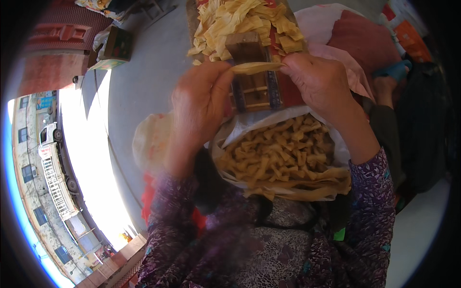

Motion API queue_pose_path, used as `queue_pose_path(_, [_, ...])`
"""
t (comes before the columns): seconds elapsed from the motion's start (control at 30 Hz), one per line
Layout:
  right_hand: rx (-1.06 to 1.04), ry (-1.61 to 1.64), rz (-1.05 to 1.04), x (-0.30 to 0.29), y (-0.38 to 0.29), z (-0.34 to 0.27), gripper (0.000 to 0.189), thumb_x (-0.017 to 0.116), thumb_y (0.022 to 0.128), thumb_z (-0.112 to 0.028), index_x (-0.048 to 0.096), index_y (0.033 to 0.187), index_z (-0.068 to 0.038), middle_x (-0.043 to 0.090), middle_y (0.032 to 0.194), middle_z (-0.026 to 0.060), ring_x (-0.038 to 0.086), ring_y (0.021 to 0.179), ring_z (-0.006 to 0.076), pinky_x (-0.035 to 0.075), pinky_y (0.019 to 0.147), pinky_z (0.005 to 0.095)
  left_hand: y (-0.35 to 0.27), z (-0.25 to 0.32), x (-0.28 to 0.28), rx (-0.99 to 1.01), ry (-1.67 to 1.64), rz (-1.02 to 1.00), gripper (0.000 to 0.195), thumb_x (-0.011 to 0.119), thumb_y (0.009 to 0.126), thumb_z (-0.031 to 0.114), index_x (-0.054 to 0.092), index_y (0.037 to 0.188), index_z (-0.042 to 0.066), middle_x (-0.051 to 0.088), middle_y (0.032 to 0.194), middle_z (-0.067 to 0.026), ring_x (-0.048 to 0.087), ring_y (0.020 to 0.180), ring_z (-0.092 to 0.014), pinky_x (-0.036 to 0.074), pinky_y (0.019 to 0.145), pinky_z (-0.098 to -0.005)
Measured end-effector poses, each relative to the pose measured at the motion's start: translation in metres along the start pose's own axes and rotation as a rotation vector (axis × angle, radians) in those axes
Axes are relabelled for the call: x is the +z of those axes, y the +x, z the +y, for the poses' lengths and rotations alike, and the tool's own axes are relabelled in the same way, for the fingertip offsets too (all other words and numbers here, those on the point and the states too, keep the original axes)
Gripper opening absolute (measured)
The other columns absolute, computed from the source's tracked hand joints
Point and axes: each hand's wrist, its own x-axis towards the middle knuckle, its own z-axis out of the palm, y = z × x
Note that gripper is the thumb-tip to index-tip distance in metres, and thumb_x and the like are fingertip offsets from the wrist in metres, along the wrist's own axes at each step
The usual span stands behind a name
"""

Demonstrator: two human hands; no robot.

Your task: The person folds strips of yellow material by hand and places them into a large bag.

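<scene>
Stretched level between my two hands is a folded yellow strip, perhaps bean-curd sheet. My left hand pinches its left end between thumb and fingers, and my right hand pinches the other end. Beneath the strip sits a small wooden block frame with dark bands and thin cross sticks. Beyond it, loose yellow sheets are heaped on a red-topped board. Closer to me, a white plastic bag lies open, filled with small knotted yellow pieces. More flat strips lie along the bag's near edge.
Another person's hand shows at the right, near large pink and white sacks or cloths. A cardboard box stands on the grey floor at the left. Outside, a white truck is parked by a building.
</scene>
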Motion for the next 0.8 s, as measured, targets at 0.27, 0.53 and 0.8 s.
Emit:
queue_pose_path(0.27, [0.198, 0.088, 0.097, -0.021, -0.079, 0.011, 0.017, 0.071, 0.089, -0.008, 0.071, 0.105, -0.004, 0.06, 0.07, 0.0106, 0.062, 0.059, 0.0267, 0.049, 0.054, 0.0369, -0.059, 0.009, -0.014, 0.207, 0.213, -0.068, 0.027, 0.067, 0.096, 0.012, 0.069, 0.118, -0.005, 0.071, 0.102, -0.0158, 0.068, 0.089, -0.025, 0.052, 0.085, -0.0334])
queue_pose_path(0.53, [-0.255, -0.035, -0.138, -0.041, -0.08, -0.076, 0.045, 0.074, 0.073, -0.012, 0.071, 0.118, -0.01, 0.046, 0.072, -0.0002, 0.058, 0.064, 0.0179, 0.048, 0.057, 0.0327, -0.105, 0.041, 0.012, -0.564, -0.777, -0.607, 0.033, 0.055, 0.106, 0.03, 0.067, 0.107, -0.002, 0.068, 0.088, -0.0064, 0.061, 0.075, -0.011, 0.05, 0.068, -0.0255])
queue_pose_path(0.8, [-0.155, -0.004, 0.077, -0.056, -0.092, -0.059, 0.038, 0.075, 0.081, -0.024, 0.065, 0.112, -0.004, 0.058, 0.076, 0.0035, 0.062, 0.064, 0.0217, 0.05, 0.056, 0.0351, -0.141, 0.058, -0.019, -0.438, -1.384, -0.497, 0.023, 0.062, 0.103, 0.024, 0.064, 0.099, 0.001, 0.063, 0.07, -0.0047, 0.056, 0.054, -0.012, 0.045, 0.049, -0.0264])
